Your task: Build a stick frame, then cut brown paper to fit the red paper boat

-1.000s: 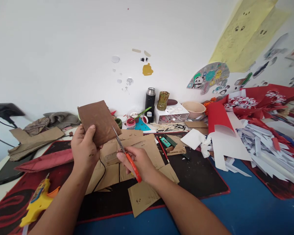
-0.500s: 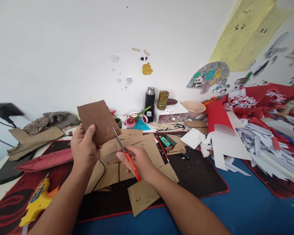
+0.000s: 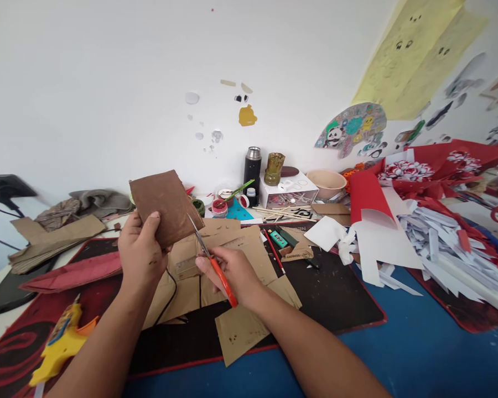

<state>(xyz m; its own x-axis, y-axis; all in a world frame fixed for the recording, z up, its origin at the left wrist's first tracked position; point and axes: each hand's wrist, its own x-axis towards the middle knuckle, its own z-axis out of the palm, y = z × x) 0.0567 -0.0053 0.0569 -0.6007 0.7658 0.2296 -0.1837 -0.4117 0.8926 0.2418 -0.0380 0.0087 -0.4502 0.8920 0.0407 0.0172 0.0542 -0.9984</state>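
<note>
My left hand (image 3: pixel 143 243) grips a brown-painted piece of cardboard (image 3: pixel 162 202) by its lower edge, thumb on the near face, and holds it up above the desk. In my right hand (image 3: pixel 232 273) is a pair of scissors (image 3: pixel 222 279) with orange handles. Their blades point up and left and meet the right edge of the brown piece; whether they bite into it I cannot make out. Below both hands lie plain cardboard sheets (image 3: pixel 249 249), partly covered by a clear ruler (image 3: pixel 186 265).
A yellow glue gun (image 3: pixel 62 345) lies at the left near my forearm. Paint jars (image 3: pixel 219 208), a black thermos (image 3: pixel 253 166) and a white box (image 3: pixel 290 190) stand along the wall. White paper strips (image 3: pixel 444 249) are heaped at the right.
The whole view has shifted slightly. My hands, the brown cardboard and the scissors keep nearly the same positions relative to each other.
</note>
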